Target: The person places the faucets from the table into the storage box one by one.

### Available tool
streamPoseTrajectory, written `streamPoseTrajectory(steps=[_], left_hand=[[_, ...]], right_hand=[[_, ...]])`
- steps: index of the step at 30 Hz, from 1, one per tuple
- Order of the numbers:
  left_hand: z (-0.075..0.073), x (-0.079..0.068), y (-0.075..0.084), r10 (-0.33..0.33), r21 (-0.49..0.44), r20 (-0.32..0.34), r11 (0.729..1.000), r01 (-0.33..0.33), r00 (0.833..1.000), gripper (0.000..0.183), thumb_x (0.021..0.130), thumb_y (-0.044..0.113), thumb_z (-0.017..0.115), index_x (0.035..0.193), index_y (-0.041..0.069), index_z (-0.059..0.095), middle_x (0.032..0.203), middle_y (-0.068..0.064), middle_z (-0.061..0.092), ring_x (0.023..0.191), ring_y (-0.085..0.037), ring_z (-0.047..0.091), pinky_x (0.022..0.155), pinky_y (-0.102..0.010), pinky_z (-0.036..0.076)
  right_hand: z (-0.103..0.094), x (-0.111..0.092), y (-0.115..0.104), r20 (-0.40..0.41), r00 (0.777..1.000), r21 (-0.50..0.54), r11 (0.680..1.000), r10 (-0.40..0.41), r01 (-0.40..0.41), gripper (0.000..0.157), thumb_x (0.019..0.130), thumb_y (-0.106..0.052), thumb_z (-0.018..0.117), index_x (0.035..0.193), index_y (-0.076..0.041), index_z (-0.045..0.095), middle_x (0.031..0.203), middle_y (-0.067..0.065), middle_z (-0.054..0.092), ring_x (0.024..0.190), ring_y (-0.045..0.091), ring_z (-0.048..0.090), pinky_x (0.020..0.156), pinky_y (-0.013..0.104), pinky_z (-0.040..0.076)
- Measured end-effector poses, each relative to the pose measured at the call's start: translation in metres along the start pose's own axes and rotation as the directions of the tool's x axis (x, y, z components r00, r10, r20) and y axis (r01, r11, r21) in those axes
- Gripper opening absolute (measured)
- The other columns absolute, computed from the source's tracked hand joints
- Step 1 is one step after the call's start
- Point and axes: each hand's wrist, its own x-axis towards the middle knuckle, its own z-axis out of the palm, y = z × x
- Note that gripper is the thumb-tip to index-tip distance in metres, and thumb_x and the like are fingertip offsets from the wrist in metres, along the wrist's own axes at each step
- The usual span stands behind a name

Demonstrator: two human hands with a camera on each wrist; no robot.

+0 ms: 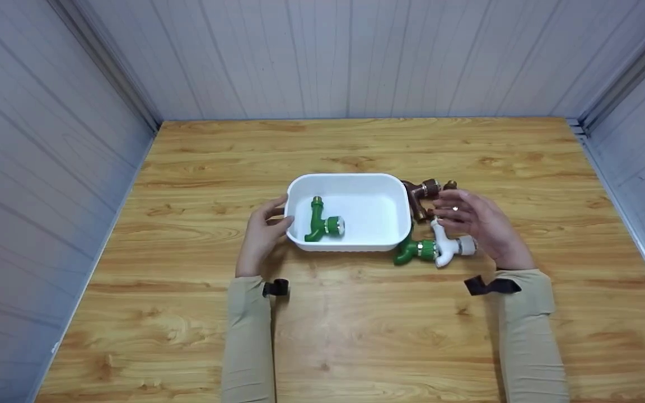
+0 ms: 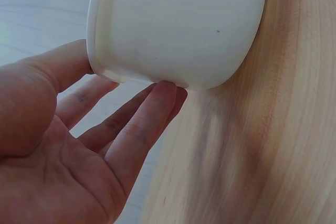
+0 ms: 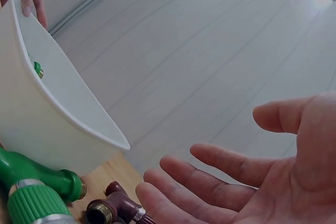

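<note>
Pinching the left rim of a white tub with the left hand, pressing fingers against the outside and hooking the thumb over. Seeing a green tap lying inside, toward the left. Spotting a second green tap, a brown tap and a white tap kinda crowding the right end. Hovering the right hand by those, stretching out loose fingers, gripping zilch.
</note>
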Motion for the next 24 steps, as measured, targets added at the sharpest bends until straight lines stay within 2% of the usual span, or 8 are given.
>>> streamPoseTrajectory(steps=[5, 10, 16, 24], left_hand=[[0.0, 0.0, 0.001, -0.013, 0.0, -0.002, 1.0, 0.013, 1.0, 0.044, 0.082, 0.009, 0.062, 0.125, 0.013, 0.051, 0.115, -0.01, 0.052, 0.097, -0.023, 0.053, 0.077, -0.03, 0.05], [0.0, -0.002, 0.003, -0.026, -0.018, 0.004, 1.0, 0.026, 1.0, 0.044, 0.082, 0.007, 0.062, 0.125, 0.012, 0.051, 0.115, -0.011, 0.052, 0.097, -0.025, 0.053, 0.076, -0.031, 0.05], [0.0, -0.001, 0.001, -0.026, -0.01, 0.002, 1.0, 0.026, 1.0, 0.045, 0.082, 0.009, 0.063, 0.125, 0.015, 0.051, 0.118, -0.01, 0.05, 0.098, -0.024, 0.053, 0.078, -0.03, 0.049], [0.001, -0.001, 0.001, -0.016, -0.019, 0.003, 1.0, 0.016, 1.0, 0.044, 0.082, 0.008, 0.062, 0.125, 0.013, 0.052, 0.114, -0.013, 0.052, 0.097, -0.027, 0.054, 0.076, -0.032, 0.05]], right_hand=[[-0.006, -0.005, 0.0, -0.011, 1.0, -0.03, 1.0, 0.008, -0.009, 0.047, 0.098, -0.027, 0.03, 0.127, 0.01, 0.036, 0.124, 0.025, 0.045, 0.111, 0.036, 0.046, 0.094, 0.053, 0.032], [-0.013, -0.011, 0.0, -0.03, 0.999, -0.028, 0.999, 0.018, -0.019, 0.045, 0.098, -0.027, 0.031, 0.126, 0.007, 0.04, 0.125, 0.027, 0.043, 0.11, 0.036, 0.047, 0.094, 0.052, 0.032], [-0.021, -0.018, 0.001, -0.037, 0.998, -0.042, 0.998, 0.04, -0.042, 0.044, 0.098, -0.027, 0.031, 0.127, 0.005, 0.04, 0.123, 0.023, 0.046, 0.11, 0.035, 0.047, 0.092, 0.042, 0.039], [-0.03, -0.027, 0.002, -0.061, 0.997, -0.011, 0.999, 0.048, -0.049, 0.046, 0.098, -0.024, 0.03, 0.128, 0.011, 0.033, 0.118, 0.02, 0.051, 0.108, 0.033, 0.049, 0.09, 0.041, 0.041]])
